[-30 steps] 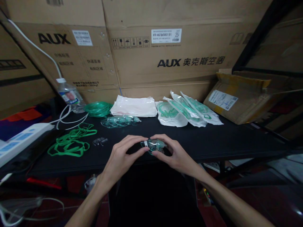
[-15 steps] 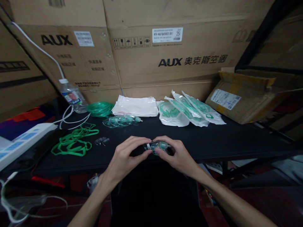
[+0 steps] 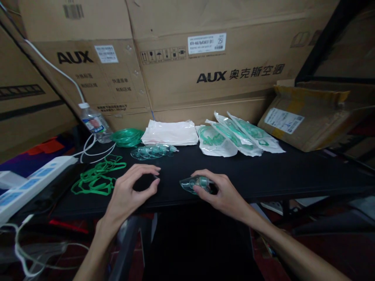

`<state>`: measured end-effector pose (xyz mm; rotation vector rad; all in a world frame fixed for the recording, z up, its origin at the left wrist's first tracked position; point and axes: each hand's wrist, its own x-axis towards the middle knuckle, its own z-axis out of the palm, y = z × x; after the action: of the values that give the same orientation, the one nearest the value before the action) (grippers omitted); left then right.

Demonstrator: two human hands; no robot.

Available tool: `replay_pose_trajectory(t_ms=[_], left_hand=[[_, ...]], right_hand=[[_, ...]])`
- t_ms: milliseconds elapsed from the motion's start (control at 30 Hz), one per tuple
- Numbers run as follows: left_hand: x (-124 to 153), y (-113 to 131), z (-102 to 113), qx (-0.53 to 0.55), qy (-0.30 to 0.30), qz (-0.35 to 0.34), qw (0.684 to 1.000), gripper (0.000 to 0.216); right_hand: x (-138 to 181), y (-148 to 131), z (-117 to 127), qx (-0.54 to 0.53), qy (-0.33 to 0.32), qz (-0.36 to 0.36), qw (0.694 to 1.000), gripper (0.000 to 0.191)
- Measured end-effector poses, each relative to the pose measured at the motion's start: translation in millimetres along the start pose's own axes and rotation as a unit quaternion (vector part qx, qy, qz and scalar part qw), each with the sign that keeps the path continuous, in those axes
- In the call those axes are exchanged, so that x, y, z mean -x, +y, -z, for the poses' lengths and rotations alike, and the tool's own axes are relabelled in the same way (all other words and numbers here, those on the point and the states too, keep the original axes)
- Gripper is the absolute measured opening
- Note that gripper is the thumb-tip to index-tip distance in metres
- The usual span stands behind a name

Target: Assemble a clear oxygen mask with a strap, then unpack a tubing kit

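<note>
Clear, green-tinted plastic forms the mask [image 3: 188,184], grasped over the worktop [image 3: 269,177] near the middle of the front edge. Its thin shell tapers to the left; a paler green fitting shows at the other end, within the right hand [image 3: 220,190], thumb in front and fingers behind. Well apart from the mask, the left hand [image 3: 124,194] curves with thumb and fingertips close together; whether they pinch something small cannot be told. Toward the left edge lie green straps [image 3: 109,167], near a power strip [image 3: 38,182]. Farther back, overlapping masks [image 3: 152,152] form a row before coiled tubing [image 3: 127,137]. Along the back edge come a white stack [image 3: 170,133], pouches [image 3: 218,148] showing green contents and, toward the far right corner, a carton [image 3: 318,117].
</note>
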<state>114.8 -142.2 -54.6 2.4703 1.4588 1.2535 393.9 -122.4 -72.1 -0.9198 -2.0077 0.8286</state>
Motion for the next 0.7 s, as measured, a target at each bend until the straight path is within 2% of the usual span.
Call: replay_pose_trajectory(t_ms=[100, 200, 300, 433, 567, 633, 700], left_hand=[[9.2, -24.7, 16.4, -0.062, -0.051, -0.001, 0.997, 0.011], [17.1, -45.5, 27.8, -0.118, -0.084, 0.026, 0.989, 0.025], [22.3, -58.4, 34.4, -0.154, -0.092, 0.065, 0.982, 0.039], [25.2, -67.5, 39.7, -0.173, -0.094, 0.088, 0.976, 0.047], [23.8, -64.7, 42.7, -0.159, -0.099, 0.086, 0.979, 0.048], [20.8, -52.7, 39.4, -0.134, -0.08, 0.085, 0.984, 0.049], [15.7, -31.8, 29.8, -0.082, -0.047, 0.118, 0.989, 0.046]], right_hand=[[-0.1, 1.3, 1.0, -0.002, -0.011, 0.002, 1.0, 0.022], [0.4, 1.8, 1.7, -0.008, -0.013, 0.009, 1.0, 0.023], [0.7, 1.5, 1.9, -0.006, -0.017, 0.008, 1.0, 0.022], [0.1, 1.2, 1.9, 0.002, -0.015, 0.006, 1.0, 0.023], [0.1, 1.6, 1.3, -0.005, -0.003, 0.017, 1.0, 0.027], [0.6, 2.3, 0.6, -0.011, 0.008, 0.026, 1.0, 0.034], [1.0, 3.7, -0.1, -0.014, 0.017, 0.039, 0.999, 0.042]])
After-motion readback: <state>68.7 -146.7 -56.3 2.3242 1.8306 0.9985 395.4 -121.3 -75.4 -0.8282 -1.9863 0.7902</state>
